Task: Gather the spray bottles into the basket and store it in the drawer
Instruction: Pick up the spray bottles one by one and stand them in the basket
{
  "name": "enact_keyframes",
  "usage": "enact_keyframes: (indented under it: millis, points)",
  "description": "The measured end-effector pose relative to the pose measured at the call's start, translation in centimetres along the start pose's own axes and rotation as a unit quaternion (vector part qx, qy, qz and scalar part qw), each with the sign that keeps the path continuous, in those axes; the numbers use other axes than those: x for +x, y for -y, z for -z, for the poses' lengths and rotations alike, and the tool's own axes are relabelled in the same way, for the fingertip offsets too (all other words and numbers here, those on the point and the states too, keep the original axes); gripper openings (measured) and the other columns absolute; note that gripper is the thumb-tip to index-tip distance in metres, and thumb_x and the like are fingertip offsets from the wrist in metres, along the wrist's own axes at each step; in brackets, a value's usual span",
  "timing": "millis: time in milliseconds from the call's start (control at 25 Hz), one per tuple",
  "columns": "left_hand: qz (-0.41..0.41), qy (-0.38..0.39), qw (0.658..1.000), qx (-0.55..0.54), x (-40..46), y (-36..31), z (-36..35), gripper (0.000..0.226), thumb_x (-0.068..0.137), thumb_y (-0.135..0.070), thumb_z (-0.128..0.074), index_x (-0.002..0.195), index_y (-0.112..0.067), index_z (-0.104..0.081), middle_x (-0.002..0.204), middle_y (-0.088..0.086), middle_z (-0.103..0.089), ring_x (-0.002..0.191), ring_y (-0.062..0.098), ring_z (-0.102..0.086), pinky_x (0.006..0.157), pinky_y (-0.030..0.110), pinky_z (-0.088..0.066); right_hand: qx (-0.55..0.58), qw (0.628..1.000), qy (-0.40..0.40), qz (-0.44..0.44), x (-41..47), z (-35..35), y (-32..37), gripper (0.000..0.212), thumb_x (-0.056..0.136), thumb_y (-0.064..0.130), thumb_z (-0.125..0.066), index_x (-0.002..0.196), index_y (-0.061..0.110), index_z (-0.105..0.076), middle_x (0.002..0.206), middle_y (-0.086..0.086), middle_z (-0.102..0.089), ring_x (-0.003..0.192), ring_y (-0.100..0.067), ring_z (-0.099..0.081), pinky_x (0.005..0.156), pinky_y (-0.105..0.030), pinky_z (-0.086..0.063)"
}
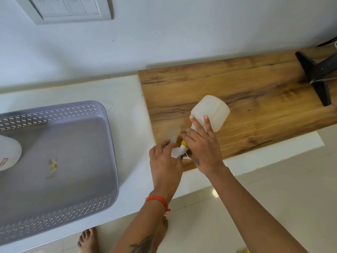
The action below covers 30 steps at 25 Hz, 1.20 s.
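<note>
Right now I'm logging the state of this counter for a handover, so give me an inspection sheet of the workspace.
Surface: white counter with a wooden board on its right part.
Job's things: translucent spray bottle tilted over the board; grey basket on the left, a white bottle partly inside.
Clutter: small scrap on the basket floor.
Grips: right hand holds the bottle neck; left hand at the white spray head.
Cables: dark cord at far right edge, unclear.
Surroundings: white wall, switch plate, tiled floor, black stand.
</note>
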<state>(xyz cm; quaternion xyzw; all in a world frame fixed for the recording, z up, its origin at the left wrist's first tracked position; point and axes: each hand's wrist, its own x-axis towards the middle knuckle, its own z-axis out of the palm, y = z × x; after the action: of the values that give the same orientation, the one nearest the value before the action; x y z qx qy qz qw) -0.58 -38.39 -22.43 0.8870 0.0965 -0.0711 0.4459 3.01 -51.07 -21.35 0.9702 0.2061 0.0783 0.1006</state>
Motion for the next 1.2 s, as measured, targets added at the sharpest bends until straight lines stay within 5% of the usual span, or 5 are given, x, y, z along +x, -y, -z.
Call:
enact_keyframes:
  millis: [320,560,720,840,1200]
  points:
    - [0.066,-0.065,0.95,-0.299,-0.2,-3.5,8.7,0.045,0.091,-0.043,-0.047,0.134,-0.03,-0.041,0.128,-0.013,-0.052,0.114,-0.003,-0.051,0.096,0.02,-0.046,0.145,0.981,-0.06,-0.113,3.8,7.7,4.3,0.038,0.073,0.019,-0.076,0.108,0.01,-0.068,0.114,-0.01,-0.069,0.116,-0.032,-0.058,0.108,-0.061,-0.029]
    - [0.082,-0.077,0.88,-0.461,-1.8,-2.3,19.0,0.047,0.093,-0.054,-0.031,0.132,-0.033,-0.044,0.138,-0.008,-0.051,0.124,0.01,-0.05,0.105,0.032,-0.041,0.314,0.916,-0.215,-0.123,9.8,16.4,13.0,0.041,0.077,0.005,-0.069,0.116,0.007,-0.06,0.115,-0.013,-0.066,0.11,-0.028,-0.059,0.097,-0.037,-0.047]
    - [0.208,-0.106,0.815,-0.531,-1.4,2.0,24.9,0.038,0.097,-0.043,-0.034,0.133,-0.036,-0.039,0.11,-0.026,-0.052,0.102,-0.005,-0.055,0.104,0.03,-0.041,0.508,0.839,-0.151,-0.123,13.6,18.1,19.5,0.04,0.079,0.011,-0.072,0.117,0.012,-0.059,0.107,0.006,-0.063,0.098,-0.005,-0.056,0.084,-0.007,-0.042]
    - [0.277,-0.104,0.737,-0.608,-0.8,5.9,27.3,0.044,0.097,-0.037,-0.038,0.139,-0.022,-0.039,0.131,-0.007,-0.05,0.111,0.01,-0.055,0.107,0.036,-0.038,0.582,0.793,-0.095,-0.151,14.8,16.5,23.6,0.04,0.079,0.011,-0.072,0.117,0.015,-0.058,0.1,0.016,-0.061,0.092,0.01,-0.057,0.076,-0.003,-0.043]
    - [0.339,-0.094,0.639,-0.684,1.4,12.7,28.9,0.052,0.099,-0.033,-0.035,0.142,-0.004,-0.031,0.152,0.01,-0.03,0.137,0.028,-0.034,0.109,0.037,-0.035,0.568,0.8,-0.042,-0.187,16.1,10.7,29.7,0.036,0.08,0.014,-0.071,0.113,0.012,-0.058,0.09,0.019,-0.06,0.083,0.016,-0.054,0.07,-0.001,-0.039]
